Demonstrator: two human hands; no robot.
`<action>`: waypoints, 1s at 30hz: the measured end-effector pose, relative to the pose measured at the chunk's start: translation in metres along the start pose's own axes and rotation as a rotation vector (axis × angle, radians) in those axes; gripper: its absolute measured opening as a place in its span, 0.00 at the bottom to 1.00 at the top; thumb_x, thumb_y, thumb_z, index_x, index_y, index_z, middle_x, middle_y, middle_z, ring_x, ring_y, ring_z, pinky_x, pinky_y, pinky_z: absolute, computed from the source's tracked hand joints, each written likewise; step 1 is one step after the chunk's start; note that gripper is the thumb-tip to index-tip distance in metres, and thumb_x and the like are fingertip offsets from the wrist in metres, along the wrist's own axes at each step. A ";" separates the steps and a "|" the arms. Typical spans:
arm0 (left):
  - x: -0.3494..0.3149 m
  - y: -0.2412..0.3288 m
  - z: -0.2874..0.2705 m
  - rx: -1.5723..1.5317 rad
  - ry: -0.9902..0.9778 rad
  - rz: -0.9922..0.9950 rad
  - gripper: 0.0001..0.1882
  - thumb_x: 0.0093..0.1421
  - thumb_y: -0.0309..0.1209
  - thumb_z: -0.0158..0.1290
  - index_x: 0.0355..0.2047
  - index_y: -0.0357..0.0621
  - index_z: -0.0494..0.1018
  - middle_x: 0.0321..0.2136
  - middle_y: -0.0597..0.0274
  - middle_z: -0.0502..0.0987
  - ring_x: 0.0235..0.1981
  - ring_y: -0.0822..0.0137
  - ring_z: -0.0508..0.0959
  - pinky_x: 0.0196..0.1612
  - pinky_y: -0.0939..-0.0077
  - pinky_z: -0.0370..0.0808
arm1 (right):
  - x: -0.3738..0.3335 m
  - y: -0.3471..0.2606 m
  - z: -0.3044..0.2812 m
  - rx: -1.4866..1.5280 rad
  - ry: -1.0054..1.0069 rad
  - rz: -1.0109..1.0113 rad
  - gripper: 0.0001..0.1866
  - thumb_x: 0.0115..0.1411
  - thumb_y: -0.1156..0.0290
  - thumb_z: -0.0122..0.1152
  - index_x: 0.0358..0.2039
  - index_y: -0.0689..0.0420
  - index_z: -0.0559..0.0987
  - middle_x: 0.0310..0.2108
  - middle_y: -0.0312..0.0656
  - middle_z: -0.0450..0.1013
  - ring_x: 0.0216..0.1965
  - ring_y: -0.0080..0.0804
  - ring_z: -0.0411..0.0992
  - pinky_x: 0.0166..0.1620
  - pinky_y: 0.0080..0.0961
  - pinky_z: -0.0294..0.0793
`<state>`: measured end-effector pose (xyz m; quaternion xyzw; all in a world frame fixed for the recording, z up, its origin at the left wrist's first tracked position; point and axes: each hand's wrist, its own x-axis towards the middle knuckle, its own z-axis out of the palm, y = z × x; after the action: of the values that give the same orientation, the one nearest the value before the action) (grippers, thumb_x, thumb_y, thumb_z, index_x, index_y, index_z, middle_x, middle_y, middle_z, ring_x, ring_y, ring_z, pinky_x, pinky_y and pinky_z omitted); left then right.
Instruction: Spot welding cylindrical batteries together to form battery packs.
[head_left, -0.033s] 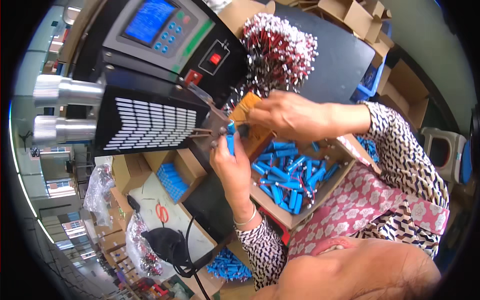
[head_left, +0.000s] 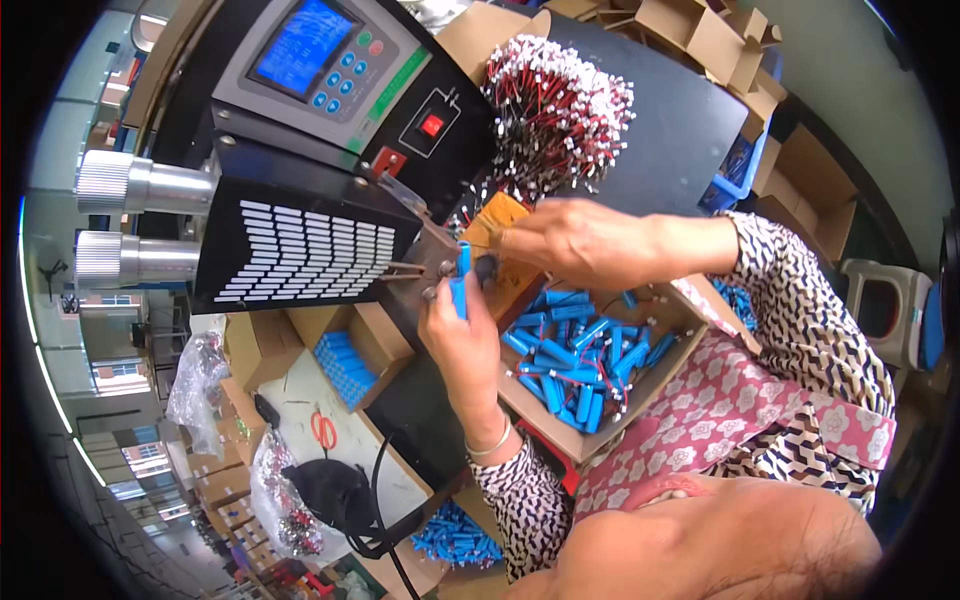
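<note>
My left hand (head_left: pixel 458 340) is closed round a blue cylindrical battery cell (head_left: pixel 460 295), held upright between thumb and fingers. The cell stands beside the copper-coloured electrode arms (head_left: pixel 405 270) of a black spot welding machine (head_left: pixel 310 225); whether it touches them is hard to tell. My right hand (head_left: pixel 575 240) is at an orange-yellow block (head_left: pixel 515 275) just right of the cell. Its fingers are pinched together, slightly blurred, and what lies between them is hidden. Below that hand, an open cardboard box (head_left: pixel 655 385) holds many blue cells with red and black leads.
A heap of white-plugged red and black wires (head_left: pixel 560 110) lies behind my hands. A smaller box (head_left: pixel 385 350) with rows of blue cells stands at left, near orange-handled scissors (head_left: pixel 323 432). A black cable (head_left: pixel 378 490) hangs down. A blue bin (head_left: pixel 735 175) stands at far right.
The machine sits slightly farther right in the picture. A little more of the cell's upper part shows beside my left fingers. My right hand has barely shifted.
</note>
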<state>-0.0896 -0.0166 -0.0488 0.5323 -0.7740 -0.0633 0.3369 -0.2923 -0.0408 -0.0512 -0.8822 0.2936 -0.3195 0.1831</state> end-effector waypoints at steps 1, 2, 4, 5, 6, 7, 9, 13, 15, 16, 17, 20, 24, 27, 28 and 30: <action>-0.003 0.000 -0.001 -0.147 0.012 -0.072 0.12 0.61 0.26 0.49 0.43 0.31 0.72 0.34 0.53 0.75 0.34 0.61 0.74 0.41 0.70 0.70 | -0.003 0.000 0.004 0.003 0.041 -0.052 0.15 0.50 0.77 0.53 0.39 0.61 0.68 0.29 0.46 0.70 0.34 0.46 0.72 0.35 0.40 0.72; -0.005 0.001 -0.001 -0.294 0.019 -0.143 0.12 0.61 0.27 0.49 0.43 0.31 0.72 0.34 0.57 0.75 0.34 0.66 0.74 0.40 0.73 0.70 | -0.008 0.000 0.007 0.009 0.082 -0.102 0.14 0.50 0.76 0.52 0.40 0.62 0.67 0.30 0.46 0.69 0.35 0.46 0.72 0.35 0.40 0.72; -0.011 0.008 -0.006 -0.378 0.049 -0.335 0.12 0.62 0.28 0.49 0.40 0.30 0.72 0.33 0.62 0.75 0.34 0.74 0.72 0.39 0.78 0.70 | -0.010 -0.003 0.005 0.012 0.039 -0.143 0.15 0.51 0.76 0.52 0.41 0.60 0.68 0.30 0.47 0.69 0.36 0.46 0.71 0.34 0.40 0.73; -0.009 0.010 -0.005 -0.451 0.096 -0.331 0.11 0.62 0.28 0.50 0.39 0.29 0.72 0.32 0.63 0.75 0.33 0.75 0.72 0.39 0.79 0.70 | -0.011 -0.004 0.008 0.012 0.055 -0.114 0.15 0.51 0.75 0.52 0.41 0.58 0.69 0.31 0.46 0.69 0.36 0.47 0.72 0.34 0.40 0.73; -0.009 0.011 -0.015 -0.493 0.163 -0.333 0.11 0.61 0.28 0.52 0.38 0.29 0.72 0.31 0.64 0.74 0.33 0.76 0.72 0.38 0.79 0.70 | -0.003 -0.011 0.013 0.034 0.074 -0.113 0.15 0.52 0.75 0.51 0.42 0.56 0.69 0.31 0.45 0.69 0.37 0.47 0.72 0.34 0.40 0.73; -0.009 0.014 -0.022 -0.478 0.180 -0.369 0.10 0.60 0.28 0.53 0.35 0.30 0.73 0.30 0.65 0.75 0.32 0.77 0.72 0.37 0.79 0.70 | 0.005 -0.016 0.016 0.109 0.136 -0.112 0.16 0.51 0.77 0.52 0.42 0.54 0.71 0.32 0.45 0.69 0.34 0.48 0.72 0.33 0.40 0.73; -0.003 0.002 0.004 -0.428 0.060 -0.312 0.08 0.59 0.26 0.54 0.36 0.32 0.73 0.30 0.66 0.75 0.31 0.76 0.72 0.37 0.80 0.70 | 0.004 -0.004 0.017 0.236 0.236 -0.006 0.10 0.52 0.77 0.55 0.37 0.59 0.74 0.30 0.48 0.72 0.30 0.48 0.73 0.32 0.38 0.73; 0.003 0.006 0.009 -0.261 0.065 -0.097 0.09 0.58 0.25 0.55 0.38 0.32 0.73 0.30 0.61 0.75 0.31 0.73 0.72 0.37 0.78 0.70 | 0.023 -0.010 -0.002 0.516 0.259 0.136 0.08 0.56 0.71 0.58 0.31 0.64 0.77 0.25 0.51 0.74 0.30 0.46 0.75 0.32 0.33 0.73; 0.000 0.005 0.010 -0.174 0.070 -0.112 0.10 0.59 0.24 0.54 0.39 0.31 0.73 0.30 0.58 0.74 0.31 0.70 0.73 0.35 0.75 0.70 | 0.026 -0.011 -0.003 0.598 0.208 0.229 0.11 0.57 0.69 0.58 0.30 0.66 0.76 0.22 0.52 0.73 0.28 0.45 0.75 0.31 0.31 0.72; -0.001 0.006 0.011 -0.172 0.065 -0.116 0.10 0.59 0.24 0.54 0.39 0.31 0.73 0.30 0.58 0.74 0.31 0.70 0.73 0.35 0.75 0.70 | 0.026 -0.010 0.000 0.604 0.207 0.233 0.11 0.57 0.69 0.58 0.30 0.66 0.76 0.22 0.52 0.73 0.28 0.45 0.75 0.31 0.31 0.72; -0.001 0.008 0.012 -0.191 0.075 -0.143 0.10 0.59 0.24 0.53 0.40 0.31 0.73 0.31 0.57 0.73 0.32 0.67 0.74 0.35 0.73 0.70 | 0.027 -0.008 0.004 0.609 0.237 0.212 0.11 0.57 0.69 0.57 0.29 0.66 0.76 0.22 0.51 0.73 0.27 0.45 0.75 0.31 0.32 0.72; 0.001 0.010 0.011 -0.135 0.101 -0.092 0.10 0.59 0.23 0.53 0.41 0.31 0.72 0.32 0.55 0.73 0.33 0.62 0.74 0.35 0.71 0.71 | 0.031 -0.006 0.010 0.589 0.248 0.204 0.11 0.57 0.69 0.56 0.27 0.66 0.75 0.21 0.51 0.73 0.26 0.44 0.75 0.31 0.33 0.72; 0.000 0.009 0.011 -0.077 0.091 -0.055 0.10 0.59 0.23 0.51 0.41 0.31 0.72 0.35 0.50 0.74 0.35 0.56 0.75 0.38 0.68 0.72 | 0.034 -0.006 0.009 0.539 0.224 0.226 0.11 0.56 0.68 0.56 0.26 0.65 0.75 0.21 0.50 0.73 0.25 0.44 0.74 0.30 0.34 0.71; 0.001 0.015 0.009 -0.050 0.109 -0.047 0.10 0.59 0.23 0.51 0.41 0.31 0.72 0.36 0.47 0.74 0.37 0.53 0.76 0.40 0.65 0.72 | 0.036 -0.006 0.007 0.548 0.176 0.207 0.12 0.57 0.68 0.57 0.26 0.65 0.74 0.19 0.50 0.70 0.22 0.39 0.71 0.27 0.31 0.69; 0.001 0.015 0.008 -0.051 0.102 -0.045 0.10 0.59 0.23 0.51 0.41 0.31 0.72 0.36 0.47 0.74 0.37 0.53 0.76 0.40 0.65 0.72 | 0.037 -0.006 0.009 0.549 0.181 0.213 0.12 0.57 0.68 0.57 0.26 0.65 0.74 0.19 0.50 0.70 0.22 0.39 0.71 0.27 0.31 0.69; 0.000 0.015 0.006 -0.056 0.078 -0.093 0.11 0.59 0.24 0.51 0.41 0.31 0.71 0.37 0.45 0.75 0.38 0.52 0.76 0.42 0.63 0.71 | 0.038 -0.006 0.013 0.582 0.219 0.203 0.11 0.56 0.68 0.57 0.25 0.65 0.74 0.18 0.50 0.69 0.20 0.40 0.70 0.26 0.32 0.67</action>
<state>-0.1046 -0.0119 -0.0461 0.5602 -0.7327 -0.0800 0.3780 -0.2574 -0.0582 -0.0408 -0.7193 0.2942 -0.4634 0.4259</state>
